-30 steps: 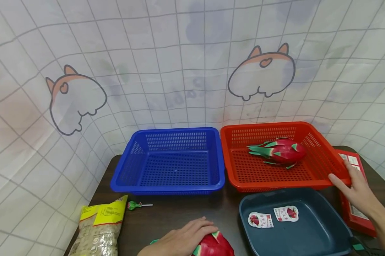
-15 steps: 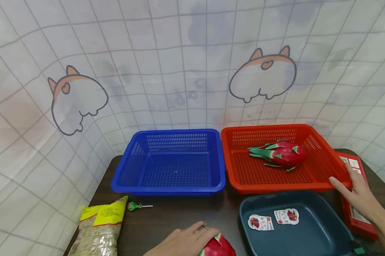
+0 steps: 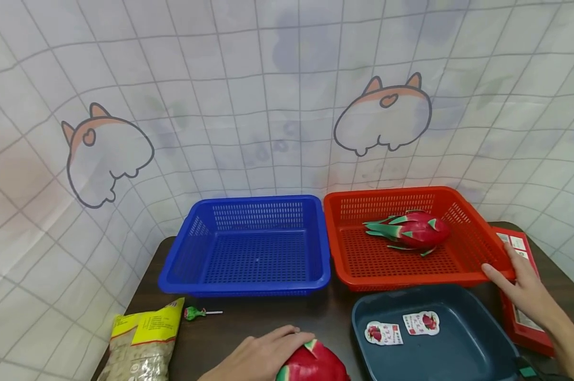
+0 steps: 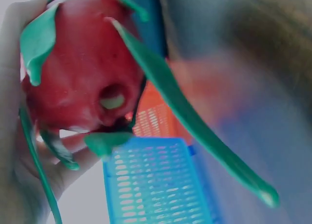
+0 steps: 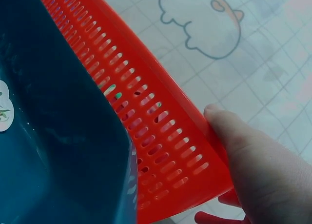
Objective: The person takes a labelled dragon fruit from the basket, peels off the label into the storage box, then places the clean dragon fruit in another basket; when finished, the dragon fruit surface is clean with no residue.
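Observation:
My left hand (image 3: pixel 263 355) grips a red dragon fruit (image 3: pixel 321 365) with green scales at the table's front edge, partly cut off in the head view. Close up in the left wrist view, its dark hole and long green scales show, with the fingers around it. My right hand (image 3: pixel 530 291) holds the near right corner of the red basket (image 3: pixel 411 280). In the right wrist view, the thumb of the right hand (image 5: pixel 268 170) lies along the rim. Inside that basket a second dragon fruit (image 3: pixel 422 231) lies on its side.
A blue basket (image 3: pixel 244 291) stands left of the red one. In front is a dark teal tray (image 3: pixel 454 333) with two dragon-fruit stickers (image 3: pixel 421 323). A red box (image 3: pixel 530 328) lies at right. At left are a lollipop (image 3: pixel 194 313) and a yellow-topped bag (image 3: pixel 146 338).
The head view has shifted slightly, moving the whole scene a little left and down in it. Both hands keep their hold, with hardly any movement against the table.

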`<state>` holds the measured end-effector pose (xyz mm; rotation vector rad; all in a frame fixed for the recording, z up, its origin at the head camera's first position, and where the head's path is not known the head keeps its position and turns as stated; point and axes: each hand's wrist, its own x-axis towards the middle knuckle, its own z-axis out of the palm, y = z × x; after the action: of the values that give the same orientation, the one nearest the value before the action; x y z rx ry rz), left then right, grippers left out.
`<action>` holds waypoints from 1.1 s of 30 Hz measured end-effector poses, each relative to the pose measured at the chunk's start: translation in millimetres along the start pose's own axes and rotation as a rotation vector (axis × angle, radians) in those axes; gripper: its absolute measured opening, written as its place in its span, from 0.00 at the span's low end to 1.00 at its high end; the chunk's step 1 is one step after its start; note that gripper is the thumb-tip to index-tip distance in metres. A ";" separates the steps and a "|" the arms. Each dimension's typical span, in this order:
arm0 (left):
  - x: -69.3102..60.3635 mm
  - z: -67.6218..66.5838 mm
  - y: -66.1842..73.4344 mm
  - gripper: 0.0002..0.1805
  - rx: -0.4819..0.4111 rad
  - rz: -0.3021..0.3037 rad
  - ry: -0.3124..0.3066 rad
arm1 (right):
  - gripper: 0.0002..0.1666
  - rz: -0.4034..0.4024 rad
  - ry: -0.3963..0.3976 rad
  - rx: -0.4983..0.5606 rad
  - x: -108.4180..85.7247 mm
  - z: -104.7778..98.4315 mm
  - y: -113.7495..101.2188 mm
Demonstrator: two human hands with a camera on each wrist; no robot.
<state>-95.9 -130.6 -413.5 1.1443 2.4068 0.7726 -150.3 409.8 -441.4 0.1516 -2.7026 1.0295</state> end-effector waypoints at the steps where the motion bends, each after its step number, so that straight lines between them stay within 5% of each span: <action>1: -1.9 -2.7 1.8 0.42 0.003 0.031 0.038 | 0.47 -0.002 0.001 0.001 -0.1 0.2 0.2; 4: -1.9 -13.4 9.1 0.46 0.029 0.117 0.145 | 0.47 -0.006 0.001 0.004 -0.5 -0.7 0.3; 7: 10.1 -25.8 17.9 0.51 0.154 0.240 0.254 | 0.46 -0.007 -0.003 0.003 -1.8 -3.4 1.0; 12: 54.3 -45.4 31.3 0.58 0.489 0.449 0.485 | 0.47 0.022 -0.017 -0.003 -3.8 -5.4 0.5; 14: 76.0 -52.8 36.4 0.59 0.567 0.491 0.532 | 0.48 0.038 -0.014 -0.007 -3.8 -5.5 -0.5; 18: 112.9 -67.9 45.9 0.57 0.638 0.505 0.512 | 0.50 0.066 -0.019 -0.008 -3.8 -1.2 -5.3; 23: 151.7 -81.8 59.9 0.54 0.621 0.430 0.404 | 0.50 0.092 -0.036 0.001 -2.6 6.7 -11.5; 28: 195.4 -86.5 75.7 0.53 0.568 0.333 0.265 | 0.50 0.087 -0.020 -0.005 -3.5 3.6 -11.6; 33: 241.7 -86.5 86.1 0.51 0.600 0.315 0.184 | 0.50 0.070 0.007 -0.004 -5.7 -1.6 -9.4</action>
<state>-237.2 78.1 -314.3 1.7763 2.7416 0.2338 -142.8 403.9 -435.7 0.0522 -2.7211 1.0418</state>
